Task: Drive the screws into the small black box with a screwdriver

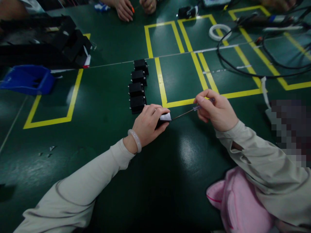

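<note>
My left hand (149,124) is closed around a small black block (159,123) with a whitish top face, holding it down near the table surface. In my right hand (215,110) is a screwdriver (186,113) with a clear handle, gripped between thumb and fingers. Its thin shaft slants down to the left, and the tip meets the right end of the block. Just beyond my left hand, several similar black blocks (137,89) stand in a column, with small shiny screws at their ends. Some loose screws (51,148) lie on the table far to the left.
A blue scoop-like bin (28,79) and a large black housing (48,42) occupy the left. Yellow tape (181,103) marks rectangles on the green table. Black cable (233,69) and a white tape roll (220,32) lie right. A pink plush item (243,200) sits below my right arm. Another person's hands (124,9) are opposite.
</note>
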`<state>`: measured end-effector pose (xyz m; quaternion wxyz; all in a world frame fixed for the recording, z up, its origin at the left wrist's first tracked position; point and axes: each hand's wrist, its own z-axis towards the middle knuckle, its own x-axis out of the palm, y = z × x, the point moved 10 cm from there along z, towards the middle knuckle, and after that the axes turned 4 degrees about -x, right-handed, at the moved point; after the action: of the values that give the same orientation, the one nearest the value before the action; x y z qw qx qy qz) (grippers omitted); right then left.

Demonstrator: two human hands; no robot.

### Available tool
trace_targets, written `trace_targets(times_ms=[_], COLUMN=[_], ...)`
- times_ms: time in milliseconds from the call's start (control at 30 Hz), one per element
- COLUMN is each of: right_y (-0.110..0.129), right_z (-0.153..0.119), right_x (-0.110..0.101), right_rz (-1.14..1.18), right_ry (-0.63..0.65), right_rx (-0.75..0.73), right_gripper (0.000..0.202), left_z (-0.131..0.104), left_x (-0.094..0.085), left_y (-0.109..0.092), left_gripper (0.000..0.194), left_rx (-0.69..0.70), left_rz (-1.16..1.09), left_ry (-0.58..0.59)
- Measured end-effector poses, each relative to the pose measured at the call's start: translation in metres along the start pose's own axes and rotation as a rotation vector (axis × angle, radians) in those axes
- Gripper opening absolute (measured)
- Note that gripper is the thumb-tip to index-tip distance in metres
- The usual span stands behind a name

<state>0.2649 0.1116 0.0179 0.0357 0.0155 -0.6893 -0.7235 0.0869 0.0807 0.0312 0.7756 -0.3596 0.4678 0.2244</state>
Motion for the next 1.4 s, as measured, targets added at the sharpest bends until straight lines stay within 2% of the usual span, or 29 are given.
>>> trace_targets(times_ms=[833,1400], right_y=[0.0018,0.0051], right_z=[-0.0003,-0.0014], right_x=[0.0028,0.003], right_rz=[-0.012,-0.029], right_ry=[0.019,0.014], right_rx=[0.001,-0.009], right_gripper=[0.02,0.026], left_z=[0.0,0.0001], left_x=[0.0004,0.0021], left_y=[-0.0003,0.0014], left_gripper=[0.032,0.033], left_rx=[-0.002,-0.02], left_rz=[-0.004,-0.017], left_ry=[0.003,0.026])
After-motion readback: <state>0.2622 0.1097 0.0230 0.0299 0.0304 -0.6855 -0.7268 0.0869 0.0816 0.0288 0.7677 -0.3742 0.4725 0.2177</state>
